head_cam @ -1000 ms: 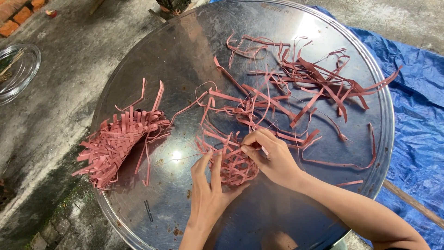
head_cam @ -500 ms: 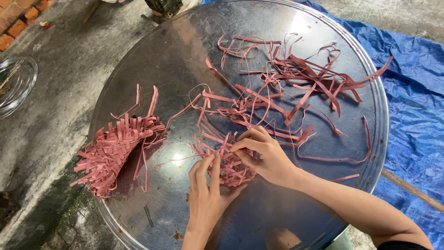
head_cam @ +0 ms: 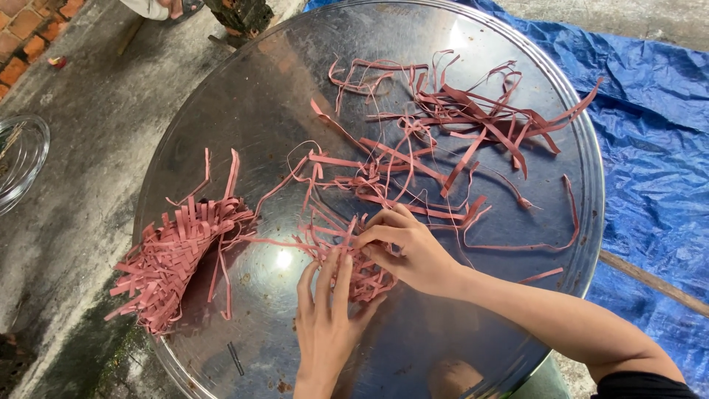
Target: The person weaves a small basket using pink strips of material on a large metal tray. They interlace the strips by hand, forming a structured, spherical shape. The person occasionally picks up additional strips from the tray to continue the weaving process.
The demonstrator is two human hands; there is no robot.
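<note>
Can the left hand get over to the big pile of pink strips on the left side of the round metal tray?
Probably yes. The left hand rests on a small bundle of pink strips, and only bare shiny metal tray lies between it and the big fanned pile of pink strips. Nothing blocks that side.

An outdoor yard used as a craft spot: rough concrete ground (head_cam: 88, 170), a brick edge (head_cam: 26, 37), a blue tarp (head_cam: 650, 125), and a round metal surface (head_cam: 295, 96).

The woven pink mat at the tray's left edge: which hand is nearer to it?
Left. The left hand lies flat on the small pink weave, closer to the woven pink mat. The right hand pinches strips farther right.
</note>
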